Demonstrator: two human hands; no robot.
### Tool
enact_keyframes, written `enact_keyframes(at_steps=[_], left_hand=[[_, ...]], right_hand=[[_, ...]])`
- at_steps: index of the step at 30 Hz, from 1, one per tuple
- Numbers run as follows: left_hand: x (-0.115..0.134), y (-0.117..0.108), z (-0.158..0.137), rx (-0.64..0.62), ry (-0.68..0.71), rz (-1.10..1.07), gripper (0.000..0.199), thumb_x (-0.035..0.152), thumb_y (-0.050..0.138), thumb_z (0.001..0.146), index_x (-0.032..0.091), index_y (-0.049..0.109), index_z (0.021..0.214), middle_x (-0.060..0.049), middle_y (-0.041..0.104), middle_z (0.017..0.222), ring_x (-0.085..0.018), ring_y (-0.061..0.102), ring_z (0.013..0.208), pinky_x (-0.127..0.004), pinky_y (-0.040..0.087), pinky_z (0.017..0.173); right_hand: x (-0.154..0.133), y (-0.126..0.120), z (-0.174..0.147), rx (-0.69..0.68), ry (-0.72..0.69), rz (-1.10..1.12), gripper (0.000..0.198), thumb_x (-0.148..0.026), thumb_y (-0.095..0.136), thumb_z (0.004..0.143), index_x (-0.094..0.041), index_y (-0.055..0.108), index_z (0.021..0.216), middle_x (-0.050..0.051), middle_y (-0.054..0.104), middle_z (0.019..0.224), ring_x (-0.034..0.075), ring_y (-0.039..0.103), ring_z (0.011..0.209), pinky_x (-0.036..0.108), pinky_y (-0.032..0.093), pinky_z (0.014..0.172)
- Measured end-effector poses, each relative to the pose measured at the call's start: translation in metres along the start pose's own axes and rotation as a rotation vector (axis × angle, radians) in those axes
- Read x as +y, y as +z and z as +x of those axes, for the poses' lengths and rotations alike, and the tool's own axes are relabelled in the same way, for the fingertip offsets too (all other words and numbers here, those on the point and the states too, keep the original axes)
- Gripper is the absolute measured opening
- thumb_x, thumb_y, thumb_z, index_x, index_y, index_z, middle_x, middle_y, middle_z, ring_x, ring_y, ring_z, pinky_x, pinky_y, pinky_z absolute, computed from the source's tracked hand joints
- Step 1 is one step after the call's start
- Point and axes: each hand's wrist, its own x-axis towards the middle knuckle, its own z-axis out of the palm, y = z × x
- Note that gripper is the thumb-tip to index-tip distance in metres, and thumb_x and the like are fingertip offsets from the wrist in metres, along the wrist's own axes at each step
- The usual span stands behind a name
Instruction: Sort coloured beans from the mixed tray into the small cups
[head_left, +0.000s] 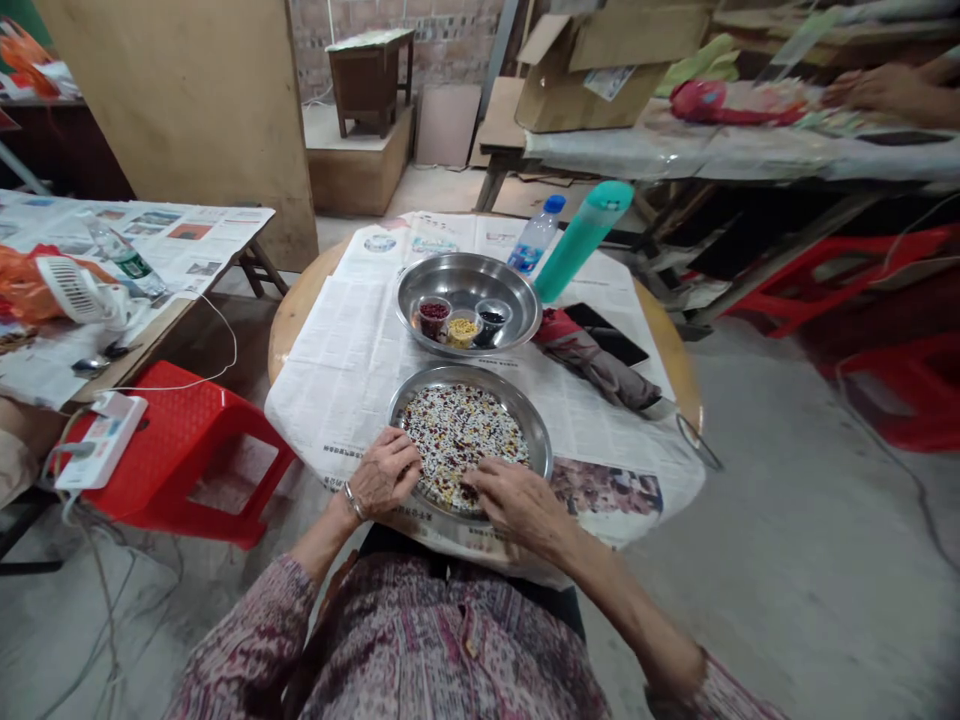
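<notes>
"In the head view, where are the hands?"
"Left hand (386,472) curled at the steel pan's (536,428) eight o'clock; right hand (521,508) with fingertips in its mixed grains (469,425), near six. Whether either grips anything, I can't tell."
"Which step?"
"Picking through, I'd judge. The next move calls for a fine pinch."
"The cups (434,319)?"
"In the bowl (487,277), at the pan's twelve."

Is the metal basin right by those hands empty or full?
Partly filled: mixed grains and beans cover the bottom of the metal basin, but bare wall shows above them.
</notes>
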Motion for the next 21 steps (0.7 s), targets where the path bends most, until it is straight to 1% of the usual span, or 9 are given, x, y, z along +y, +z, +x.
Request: enact_keyframes(at_steps=[2, 5, 8, 10, 12, 15, 17, 19, 21], left_hand=[[-0.001, 0.0, 0.0, 0.001, 0.003, -0.004, 0.023, 0.018, 0.038, 0.093, 0.019, 0.059, 0.082, -0.004, 0.061, 0.084, -0.018, 0.054, 0.091, -0.041, 0.042, 0.102], [0.0, -0.001, 0.0, -0.005, 0.007, -0.011, 0.024, 0.017, 0.037, 0.094, 0.019, 0.057, 0.081, -0.004, 0.06, 0.084, -0.018, 0.054, 0.091, -0.042, 0.041, 0.103], [0.001, -0.001, -0.001, -0.012, 0.015, -0.028, 0.024, 0.018, 0.036, 0.096, 0.02, 0.056, 0.083, -0.004, 0.06, 0.087, -0.018, 0.054, 0.094, -0.041, 0.04, 0.104], [0.002, -0.002, -0.001, 0.01, 0.006, -0.047, 0.022, 0.018, 0.035, 0.098, 0.019, 0.056, 0.09, -0.006, 0.06, 0.093, -0.019, 0.053, 0.1, -0.04, 0.04, 0.104], [0.004, -0.002, -0.002, 0.054, -0.03, -0.062, 0.018, 0.019, 0.036, 0.099, 0.017, 0.054, 0.097, -0.008, 0.058, 0.102, -0.02, 0.05, 0.107, -0.039, 0.041, 0.103], [0.005, -0.001, -0.004, 0.101, -0.094, -0.085, 0.014, 0.017, 0.037, 0.098, 0.017, 0.05, 0.1, -0.01, 0.053, 0.11, -0.021, 0.047, 0.114, -0.04, 0.042, 0.104], [0.005, 0.0, -0.005, 0.105, -0.115, -0.105, 0.012, 0.015, 0.037, 0.096, 0.018, 0.048, 0.1, -0.011, 0.051, 0.111, -0.022, 0.046, 0.115, -0.041, 0.043, 0.104], [0.004, 0.001, -0.006, 0.1, -0.119, -0.125, 0.013, 0.012, 0.037, 0.094, 0.019, 0.047, 0.1, -0.01, 0.05, 0.11, -0.022, 0.047, 0.114, -0.042, 0.043, 0.104], [0.002, 0.001, -0.006, 0.098, -0.103, -0.141, 0.016, 0.009, 0.038, 0.092, 0.018, 0.046, 0.101, -0.01, 0.049, 0.109, -0.022, 0.046, 0.114, -0.041, 0.042, 0.104]], right_hand=[[0.006, 0.005, 0.016, 0.063, 0.033, -0.021, 0.031, -0.006, 0.05, 0.079, -0.025, 0.066, 0.098, 0.002, 0.064, 0.086, 0.018, 0.058, 0.084, 0.031, 0.046, 0.076], [0.022, 0.011, 0.044, 0.168, 0.112, -0.082, 0.035, -0.005, 0.051, 0.079, -0.024, 0.066, 0.105, 0.005, 0.065, 0.093, 0.021, 0.057, 0.09, 0.034, 0.047, 0.079], [0.033, 0.017, 0.069, 0.265, 0.194, -0.126, 0.03, -0.011, 0.055, 0.082, -0.023, 0.066, 0.107, 0.007, 0.066, 0.095, 0.023, 0.055, 0.091, 0.036, 0.047, 0.079], [0.03, 0.022, 0.081, 0.305, 0.218, -0.105, 0.024, -0.017, 0.057, 0.085, -0.023, 0.067, 0.106, 0.008, 0.066, 0.095, 0.024, 0.055, 0.092, 0.037, 0.047, 0.08], [0.016, 0.026, 0.087, 0.278, 0.171, -0.045, 0.023, -0.023, 0.058, 0.087, -0.022, 0.066, 0.109, 0.008, 0.065, 0.099, 0.024, 0.054, 0.095, 0.039, 0.048, 0.084], [-0.01, 0.026, 0.085, 0.145, -0.013, 0.07, 0.025, -0.022, 0.058, 0.087, -0.022, 0.064, 0.111, 0.008, 0.063, 0.107, 0.023, 0.053, 0.102, 0.039, 0.049, 0.088], [-0.019, 0.022, 0.077, 0.053, -0.128, 0.112, 0.025, -0.02, 0.058, 0.087, -0.024, 0.064, 0.11, 0.007, 0.062, 0.109, 0.022, 0.052, 0.104, 0.039, 0.05, 0.089], [-0.013, 0.015, 0.066, 0.004, -0.17, 0.105, 0.021, -0.02, 0.057, 0.087, -0.025, 0.065, 0.107, 0.006, 0.062, 0.107, 0.022, 0.052, 0.104, 0.04, 0.05, 0.09], [0.005, 0.009, 0.055, 0.043, -0.111, 0.055, 0.017, -0.021, 0.056, 0.088, -0.024, 0.067, 0.102, 0.007, 0.061, 0.108, 0.022, 0.052, 0.104, 0.041, 0.05, 0.09]])
